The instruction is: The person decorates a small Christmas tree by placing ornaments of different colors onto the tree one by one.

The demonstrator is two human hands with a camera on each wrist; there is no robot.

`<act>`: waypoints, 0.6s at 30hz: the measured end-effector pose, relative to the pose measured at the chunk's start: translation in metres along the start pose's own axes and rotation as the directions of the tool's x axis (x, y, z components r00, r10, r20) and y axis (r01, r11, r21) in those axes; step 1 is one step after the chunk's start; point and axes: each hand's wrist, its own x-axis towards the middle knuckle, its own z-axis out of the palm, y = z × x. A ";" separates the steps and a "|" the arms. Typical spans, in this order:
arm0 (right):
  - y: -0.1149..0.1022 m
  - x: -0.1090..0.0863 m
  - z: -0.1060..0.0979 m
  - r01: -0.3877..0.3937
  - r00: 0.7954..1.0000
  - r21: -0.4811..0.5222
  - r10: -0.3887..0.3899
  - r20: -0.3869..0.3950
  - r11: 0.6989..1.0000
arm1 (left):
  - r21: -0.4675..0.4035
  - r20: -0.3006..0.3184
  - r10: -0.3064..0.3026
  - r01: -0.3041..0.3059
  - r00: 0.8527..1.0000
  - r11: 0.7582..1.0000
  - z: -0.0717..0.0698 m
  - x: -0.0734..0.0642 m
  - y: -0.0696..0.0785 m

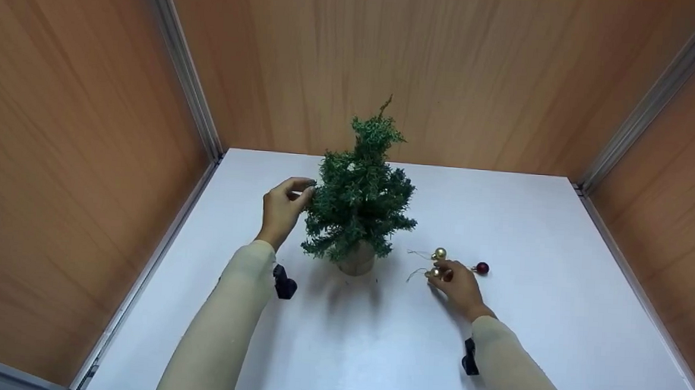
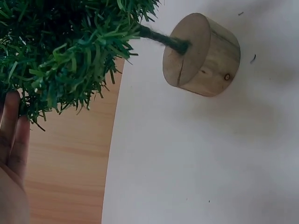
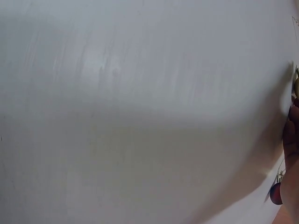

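Note:
A small artificial Christmas tree (image 1: 362,190) stands upright on a round wooden base (image 2: 210,58). My left hand (image 1: 282,209) is at its left side, thumb and forefinger pinching the tip of a branch; foliage partly covers the fingertips. On the right, my right hand (image 1: 460,287) pinches a gold Christmas ball (image 1: 434,272) low over the table, its string loop trailing left. Just beyond the fingers lies a second gold ball (image 1: 440,253) with its own string. A dark red ball (image 1: 482,268) lies to the right of the hand; the right wrist view shows it at the edge.
The white tabletop (image 1: 559,242) is bounded by wood-grain panels (image 1: 449,75) at the back and both sides, with metal strips (image 1: 182,55) in the corners. Tiny dark bits (image 2: 253,59) lie near the tree's base.

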 end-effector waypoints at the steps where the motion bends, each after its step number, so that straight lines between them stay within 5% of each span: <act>1: -0.001 0.000 0.000 -0.004 1.000 0.003 0.004 0.006 1.000 | -0.020 -0.002 -0.015 0.015 1.000 1.000 0.001 0.000 0.000; 6: -0.002 0.001 -0.001 -0.026 0.999 0.020 0.025 0.021 0.999 | -0.094 -0.021 -0.084 0.082 0.996 0.992 0.006 0.002 0.003; 18: -0.001 -0.002 0.002 -0.033 0.999 0.019 0.033 -0.027 0.999 | -0.202 -0.041 -0.139 0.128 0.989 0.971 0.009 -0.003 -0.002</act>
